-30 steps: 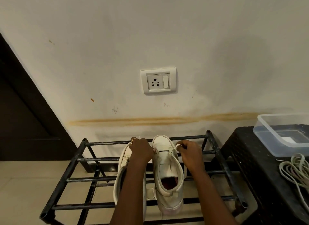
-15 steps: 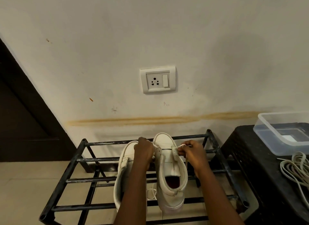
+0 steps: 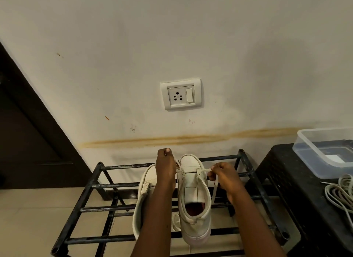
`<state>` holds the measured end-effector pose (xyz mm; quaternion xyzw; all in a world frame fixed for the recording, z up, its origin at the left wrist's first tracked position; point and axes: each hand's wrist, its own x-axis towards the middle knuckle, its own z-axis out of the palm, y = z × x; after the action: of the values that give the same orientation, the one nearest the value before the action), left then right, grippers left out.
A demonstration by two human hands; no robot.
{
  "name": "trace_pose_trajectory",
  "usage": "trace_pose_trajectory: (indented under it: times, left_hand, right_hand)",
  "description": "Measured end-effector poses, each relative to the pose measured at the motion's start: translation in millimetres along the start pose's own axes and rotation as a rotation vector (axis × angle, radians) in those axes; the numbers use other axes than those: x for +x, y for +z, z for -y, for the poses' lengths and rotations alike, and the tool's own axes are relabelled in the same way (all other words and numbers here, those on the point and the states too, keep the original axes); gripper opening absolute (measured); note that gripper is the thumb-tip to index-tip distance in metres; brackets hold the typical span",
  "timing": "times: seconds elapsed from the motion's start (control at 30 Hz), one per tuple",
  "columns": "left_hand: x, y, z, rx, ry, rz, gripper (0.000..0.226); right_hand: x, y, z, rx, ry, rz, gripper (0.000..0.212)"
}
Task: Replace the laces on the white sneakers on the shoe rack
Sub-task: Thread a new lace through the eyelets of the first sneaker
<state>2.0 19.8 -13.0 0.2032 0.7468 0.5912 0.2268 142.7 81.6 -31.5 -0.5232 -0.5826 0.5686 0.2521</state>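
Indoors, blk shoe rack (image 3: 114,185) by stained wall (image 3: 210,46), socket (image 3: 181,93) above

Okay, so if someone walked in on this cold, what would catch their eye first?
Front and centre, the left hand and the right hand each pinch the white lace of the right-side white high-top sneaker, which stands on the black metal shoe rack. Above them, a white socket plate sits on the pale wall, over a long brownish stain streak.
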Motion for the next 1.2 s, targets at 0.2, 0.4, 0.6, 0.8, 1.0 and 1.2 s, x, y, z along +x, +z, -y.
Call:
trace_pose_trajectory:
  times: [0.2,0.4,0.6,0.8,1.0,1.2]
  left_hand:
    - [-4.8,-13.3,-6.2,0.258,0.032,0.021,0.027]
    - [10.6,-10.6,6.1,0.927,0.072,0.23,0.046]
    - [14.0,-10.0,11.4,0.966,-0.008,0.23,0.036]
    - [6.4,-12.7,7.3,0.83,-0.035,0.261,0.029]
    - [0.9,-15.5,-0.1,0.24,-0.241,0.274,0.026]
    - [-6.1,-23.5,-9.3,-0.274,-0.375,0.237,0.025]
  right_hand:
    - [1.8,3.5,-2.9,-0.056,-0.091,-0.075,0.02]
    - [4.8,3.0,-3.7,-0.406,-0.248,-0.161,0.029]
    - [1.5,6.3,-4.0,-0.5,-0.3,-0.165,0.027]
    - [-0.9,18.9,1.5,-0.475,-0.312,0.0,0.023]
    - [1.4,20.5,-3.6,-0.42,-0.26,-0.091,0.015]
    - [3.1,20.9,-3.7,-0.516,-0.285,-0.076,0.015]
